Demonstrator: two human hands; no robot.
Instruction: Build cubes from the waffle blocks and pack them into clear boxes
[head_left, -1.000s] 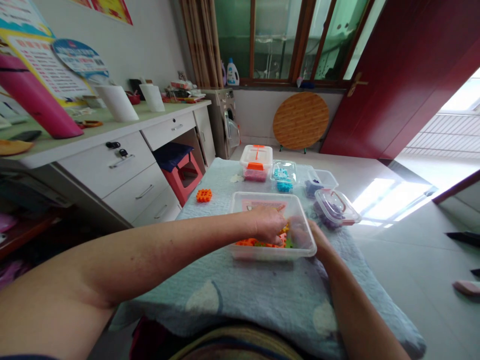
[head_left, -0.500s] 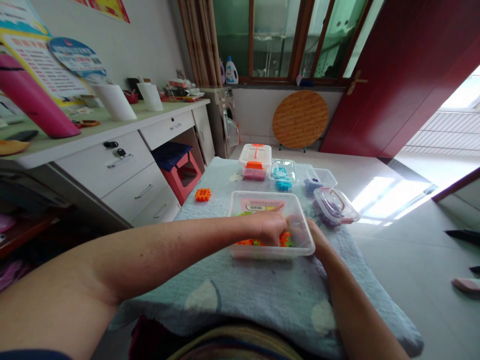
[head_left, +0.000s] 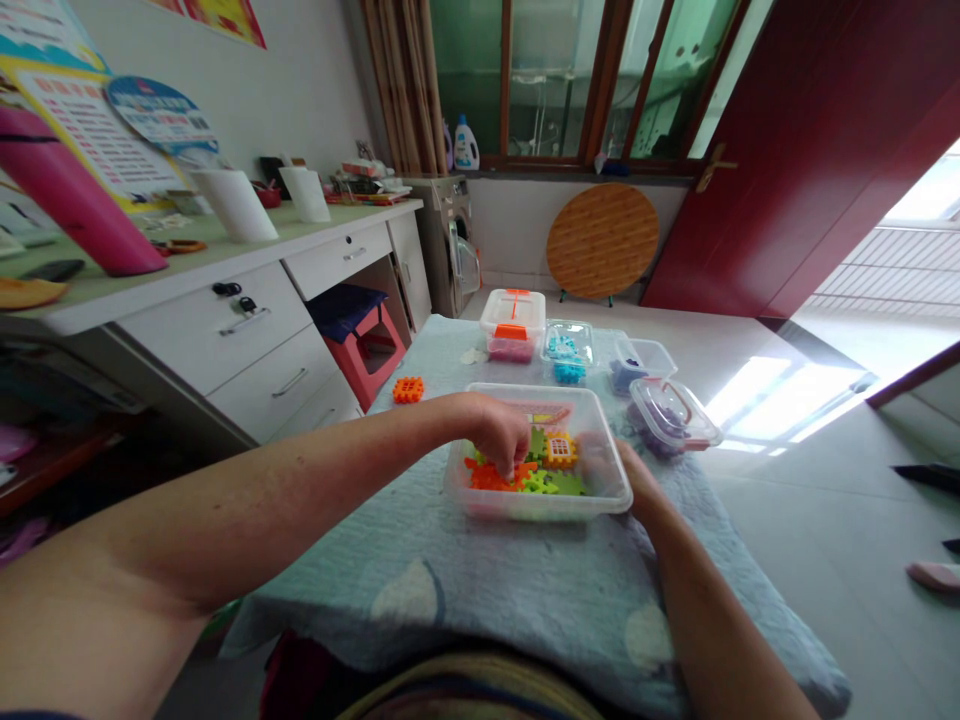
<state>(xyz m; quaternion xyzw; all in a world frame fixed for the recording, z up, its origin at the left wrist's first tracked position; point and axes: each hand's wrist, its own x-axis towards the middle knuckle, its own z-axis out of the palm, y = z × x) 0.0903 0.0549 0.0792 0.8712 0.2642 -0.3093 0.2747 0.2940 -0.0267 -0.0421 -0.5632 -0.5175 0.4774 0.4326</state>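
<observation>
A clear plastic box [head_left: 555,508] stands on the cloth-covered table, with orange pieces [head_left: 491,477], green pieces [head_left: 551,484] and a yellow window-like piece [head_left: 560,450] inside. My left hand [head_left: 504,432] reaches into its left part, fingers bent together and pointing down at the orange pieces; whatever they pinch is too small to make out. At the box's right wall is my right hand [head_left: 628,476], its fingers mostly hidden behind the plastic. An orange block [head_left: 408,390] lies on the cloth, left of the box.
Behind the box stand a lidded box with orange clips [head_left: 513,325], a container of blue pieces [head_left: 568,352] and a container with purple pieces [head_left: 626,370]. Another lidded container [head_left: 671,415] is at the right. A red stool [head_left: 373,350] stands by the desk [head_left: 240,320].
My left hand has moved left inside the box, and the yellow and green pieces now show. My right hand stays at the right wall.
</observation>
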